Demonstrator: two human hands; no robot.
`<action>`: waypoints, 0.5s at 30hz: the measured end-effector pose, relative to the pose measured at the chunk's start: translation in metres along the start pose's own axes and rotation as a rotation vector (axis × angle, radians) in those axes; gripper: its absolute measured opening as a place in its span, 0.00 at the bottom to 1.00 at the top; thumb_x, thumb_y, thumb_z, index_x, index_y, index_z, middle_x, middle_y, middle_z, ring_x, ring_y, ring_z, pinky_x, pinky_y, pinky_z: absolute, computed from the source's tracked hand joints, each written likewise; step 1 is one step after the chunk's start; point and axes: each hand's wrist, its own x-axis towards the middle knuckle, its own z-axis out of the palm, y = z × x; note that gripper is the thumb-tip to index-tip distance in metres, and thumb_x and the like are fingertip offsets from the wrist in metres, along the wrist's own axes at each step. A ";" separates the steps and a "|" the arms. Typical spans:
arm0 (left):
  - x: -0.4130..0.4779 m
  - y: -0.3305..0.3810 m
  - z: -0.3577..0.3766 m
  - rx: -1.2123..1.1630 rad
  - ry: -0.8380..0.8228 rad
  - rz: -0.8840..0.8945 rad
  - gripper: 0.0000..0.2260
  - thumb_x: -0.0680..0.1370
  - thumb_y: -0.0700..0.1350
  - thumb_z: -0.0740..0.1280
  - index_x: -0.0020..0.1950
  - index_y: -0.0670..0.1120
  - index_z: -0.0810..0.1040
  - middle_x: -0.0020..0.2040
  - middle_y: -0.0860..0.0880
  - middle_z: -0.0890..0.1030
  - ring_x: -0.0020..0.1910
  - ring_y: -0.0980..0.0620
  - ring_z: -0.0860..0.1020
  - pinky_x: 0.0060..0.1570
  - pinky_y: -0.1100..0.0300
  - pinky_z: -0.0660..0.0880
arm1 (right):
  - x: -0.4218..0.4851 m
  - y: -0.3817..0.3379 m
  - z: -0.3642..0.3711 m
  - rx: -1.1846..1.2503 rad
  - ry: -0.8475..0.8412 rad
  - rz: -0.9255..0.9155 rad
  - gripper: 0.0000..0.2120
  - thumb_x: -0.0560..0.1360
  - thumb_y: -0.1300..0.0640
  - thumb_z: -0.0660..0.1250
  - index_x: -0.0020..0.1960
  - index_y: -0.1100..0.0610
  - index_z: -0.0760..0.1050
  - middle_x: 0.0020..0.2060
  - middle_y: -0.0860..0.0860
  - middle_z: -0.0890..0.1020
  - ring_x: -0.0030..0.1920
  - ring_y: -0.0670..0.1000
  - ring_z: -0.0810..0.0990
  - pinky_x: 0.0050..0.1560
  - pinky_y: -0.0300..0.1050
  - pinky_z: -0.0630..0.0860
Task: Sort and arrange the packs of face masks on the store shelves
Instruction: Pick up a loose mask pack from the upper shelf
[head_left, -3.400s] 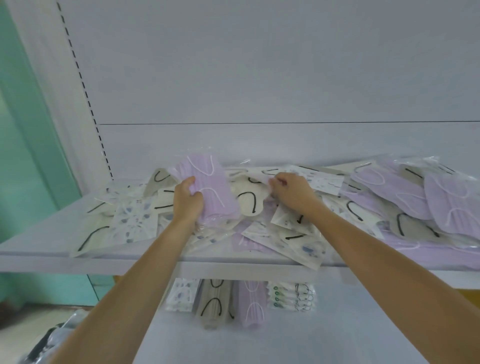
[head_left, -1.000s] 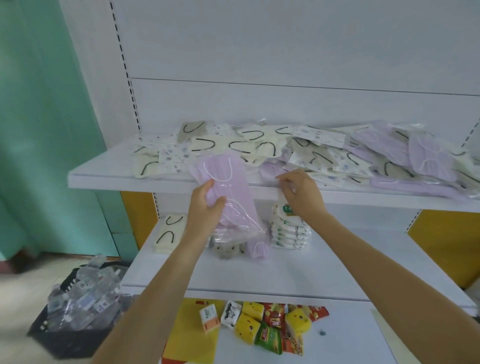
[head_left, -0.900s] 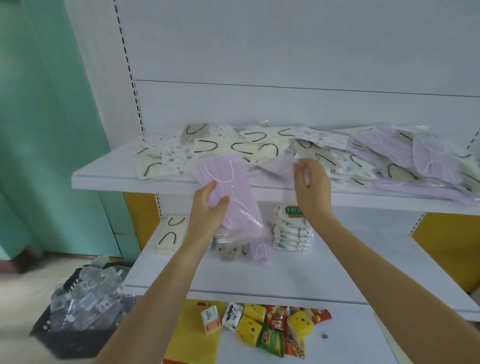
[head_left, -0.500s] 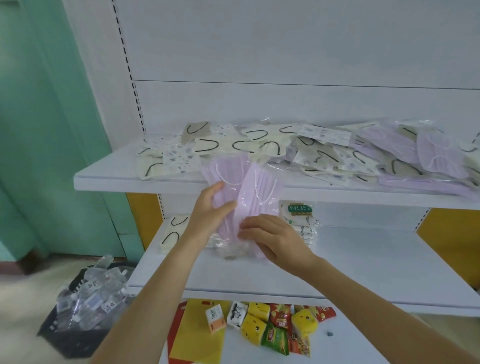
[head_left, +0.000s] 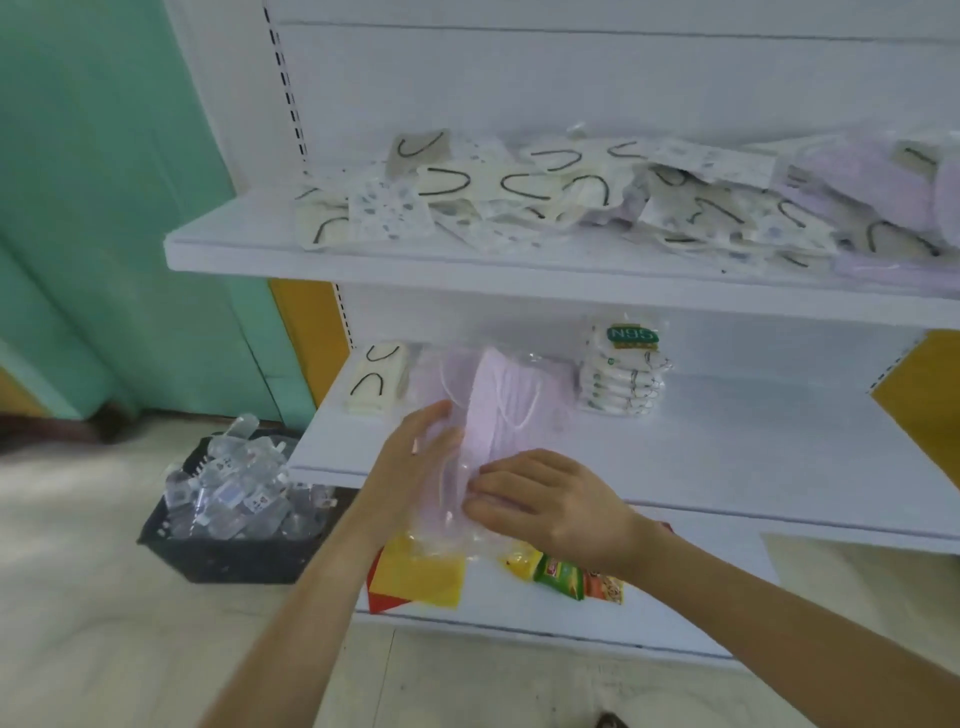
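Both hands hold clear packs of lilac face masks (head_left: 493, 410) over the front of the middle shelf (head_left: 727, 457). My left hand (head_left: 410, 467) grips the packs from the left side, thumb on top. My right hand (head_left: 550, 499) pinches their lower right part with curled fingers. On the middle shelf lie a cream pack with black loops (head_left: 376, 382) at the left and a stack of white N95 packs (head_left: 623, 371) to the right. The top shelf (head_left: 363, 257) carries a loose heap of cream, patterned and lilac mask packs (head_left: 649, 197).
The bottom shelf (head_left: 519, 618) holds small snack packets (head_left: 571, 574) and a red-and-yellow sheet (head_left: 415, 577). A dark basket of clear plastic items (head_left: 228, 514) stands on the floor at the left. A green wall (head_left: 104, 208) lies further left.
My right hand pulled a second lilac pack off the top shelf and joined it to the pack in my left. Both hands then lowered the packs to the middle shelf as the view tilted down.
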 end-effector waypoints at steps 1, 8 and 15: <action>-0.004 -0.008 0.000 -0.103 0.013 -0.079 0.23 0.76 0.52 0.67 0.69 0.47 0.70 0.67 0.53 0.72 0.65 0.56 0.70 0.63 0.62 0.64 | -0.002 -0.002 0.010 0.018 -0.008 0.011 0.09 0.77 0.63 0.63 0.47 0.55 0.81 0.46 0.52 0.84 0.48 0.52 0.82 0.50 0.43 0.77; 0.007 -0.054 0.003 -0.179 0.107 -0.312 0.12 0.77 0.33 0.61 0.56 0.46 0.78 0.53 0.41 0.80 0.50 0.45 0.78 0.50 0.53 0.75 | -0.025 -0.014 0.074 0.332 -0.290 0.277 0.14 0.79 0.51 0.58 0.54 0.57 0.80 0.54 0.56 0.81 0.57 0.51 0.76 0.59 0.47 0.73; 0.048 -0.063 0.020 -0.153 0.114 -0.308 0.30 0.79 0.38 0.59 0.76 0.55 0.51 0.67 0.51 0.71 0.62 0.50 0.73 0.63 0.51 0.70 | -0.030 0.006 0.088 0.766 -0.280 1.284 0.27 0.81 0.54 0.57 0.76 0.53 0.50 0.72 0.51 0.58 0.66 0.51 0.68 0.64 0.42 0.68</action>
